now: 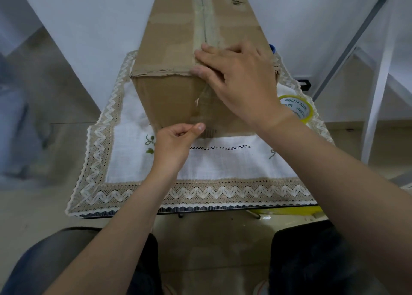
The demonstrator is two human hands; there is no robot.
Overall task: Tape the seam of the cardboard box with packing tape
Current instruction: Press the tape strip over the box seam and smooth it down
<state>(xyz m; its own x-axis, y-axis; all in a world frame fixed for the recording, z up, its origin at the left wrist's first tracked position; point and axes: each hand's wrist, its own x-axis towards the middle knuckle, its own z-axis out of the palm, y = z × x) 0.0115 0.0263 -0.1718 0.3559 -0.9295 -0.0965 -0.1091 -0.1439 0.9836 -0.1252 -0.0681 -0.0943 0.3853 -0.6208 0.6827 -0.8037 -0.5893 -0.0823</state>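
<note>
A brown cardboard box (169,38) stands on a small cloth-covered table. Clear tape (204,16) runs along the top seam and down over the near edge onto the front face. My right hand (236,80) lies flat on the near top corner, fingers spread over the tape at the seam, thumb on the front edge. My left hand (176,141) is low at the front face, thumb and fingers pinched on the tape's loose end (201,107). The tape roll (297,108), with a yellow core, lies on the table right of the box, partly hidden by my right wrist.
A white tablecloth (223,163) with beige lace trim covers the table. A blue object (272,48) peeks out behind the box's right side. White shelf frames (379,83) stand at the right. My knees are below the table's near edge.
</note>
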